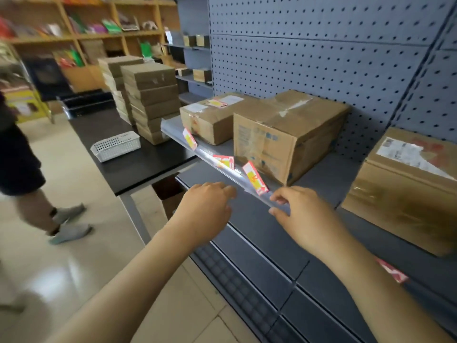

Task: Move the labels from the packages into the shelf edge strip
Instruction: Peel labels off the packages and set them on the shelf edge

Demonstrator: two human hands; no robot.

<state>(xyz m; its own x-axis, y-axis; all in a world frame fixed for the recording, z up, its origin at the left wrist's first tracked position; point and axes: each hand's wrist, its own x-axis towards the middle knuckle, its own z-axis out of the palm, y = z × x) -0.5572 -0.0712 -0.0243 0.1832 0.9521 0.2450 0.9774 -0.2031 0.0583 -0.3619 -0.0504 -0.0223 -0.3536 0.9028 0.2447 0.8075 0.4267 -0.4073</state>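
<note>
A clear plastic shelf edge strip (210,154) runs along the front of the grey shelf (321,174). Three red and yellow labels sit in it: one at the left (189,139), one in the middle (224,161), one tilted near my hands (255,179). Another label (217,103) lies on top of the left cardboard package (210,120). A larger package (284,134) stands beside it, and a third (405,194) at the right. My right hand (299,214) pinches the strip's near end. My left hand (205,209) hovers just left of it, fingers curled, holding nothing visible.
A black table (133,159) at the left bears a white basket (115,146) and stacks of flat brown boxes (150,100). A person's legs (32,194) are on the floor at the left. A red label (392,271) lies on the shelf by my right forearm.
</note>
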